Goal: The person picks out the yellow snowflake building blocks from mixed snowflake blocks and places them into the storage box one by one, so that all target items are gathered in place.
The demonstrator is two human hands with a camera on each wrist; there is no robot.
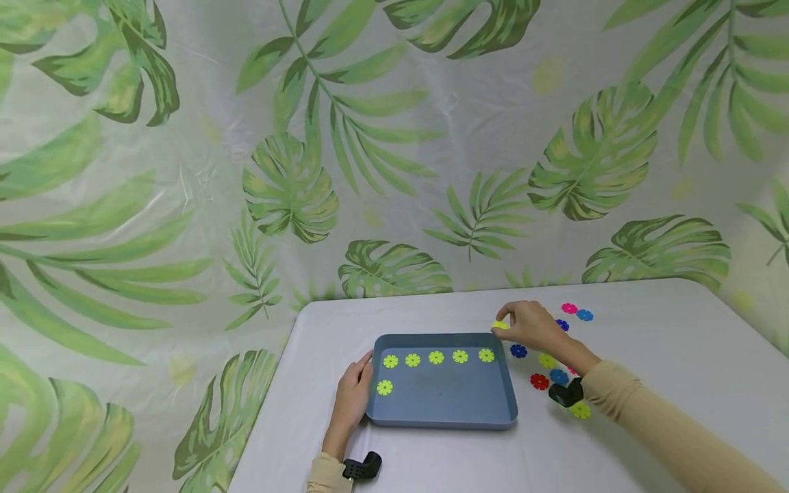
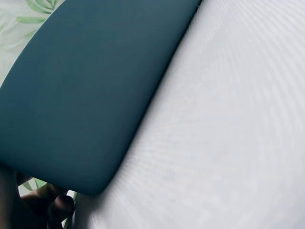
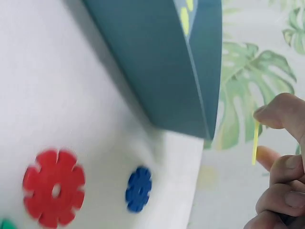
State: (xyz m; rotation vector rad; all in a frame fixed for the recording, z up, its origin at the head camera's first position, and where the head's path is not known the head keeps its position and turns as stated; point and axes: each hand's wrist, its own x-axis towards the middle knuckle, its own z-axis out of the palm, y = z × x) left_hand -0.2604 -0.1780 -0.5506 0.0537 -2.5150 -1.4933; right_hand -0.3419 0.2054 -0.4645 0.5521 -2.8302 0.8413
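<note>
A blue-grey tray point(image 1: 440, 423) holds a row of several yellow slotted plastic discs along its far side, with one more yellow disc point(image 1: 385, 387) below the row's left end. My left hand point(image 1: 353, 394) grips the tray's left side; in the left wrist view its curled fingers point(image 2: 61, 205) show by the tray's corner. Between thumb and index finger, my right hand point(image 1: 530, 324) pinches a yellow slotted disc point(image 1: 501, 325) just beyond the tray's far right corner. The right wrist view shows this pinched disc point(image 3: 255, 143) edge-on.
Right of the tray, loose slotted discs lie on the white table point(image 1: 666, 370): a red one point(image 1: 539, 381), a dark blue one point(image 1: 518, 351), a pink one point(image 1: 570, 309) and several others, some partly under the right forearm. A leaf-patterned curtain point(image 1: 394, 171) hangs behind the table.
</note>
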